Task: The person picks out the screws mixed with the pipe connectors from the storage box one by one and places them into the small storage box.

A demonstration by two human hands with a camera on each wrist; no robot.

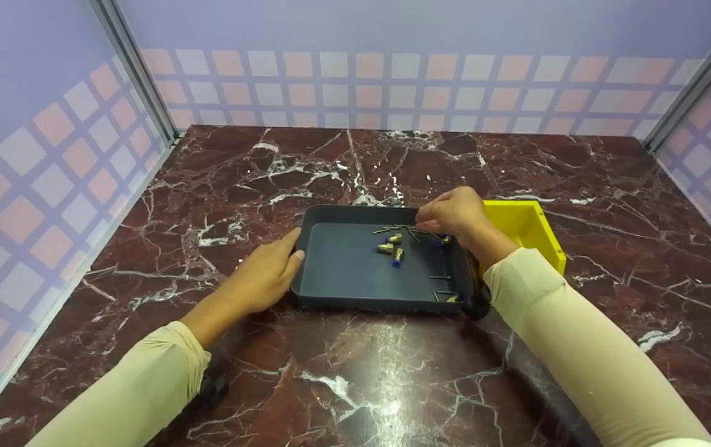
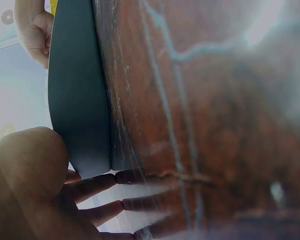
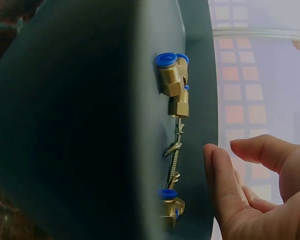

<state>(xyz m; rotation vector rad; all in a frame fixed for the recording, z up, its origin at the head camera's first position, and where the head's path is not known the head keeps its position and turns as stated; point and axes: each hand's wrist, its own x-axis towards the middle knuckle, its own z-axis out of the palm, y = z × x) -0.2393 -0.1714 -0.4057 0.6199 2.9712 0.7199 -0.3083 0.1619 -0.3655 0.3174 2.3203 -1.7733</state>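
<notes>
The step in hand appears to be a sorting through the small parts in the grey tray point(image 1: 343, 267), which lies on the desk point(image 1: 343, 167). The right hand point(image 1: 455, 214) is above the far edge of the tray, close to the far right corner; its thumb and forefinger stand apart, and I see nothing held between them. The left hand point(image 1: 262, 273) lies along the left edge with its fingers extended, touching the tray without grasping it. Three brass fittings point(image 1: 397, 257) with blue ends lie together right of the tray's middle; the screws point(image 3: 174, 162) are partly along the far edge, partly near the right edge, where other fittings also lie. For any pick, I judge, the next move would call for a narrow pinch — the screws are thin and lie almost flat. The far wall limits the fingers from behind, and the yellow bin point(image 1: 517, 220), just beside the right edge, leaves little side room for the right wrist. The widest room is over the tray's left half — there the floor is bare.
</notes>
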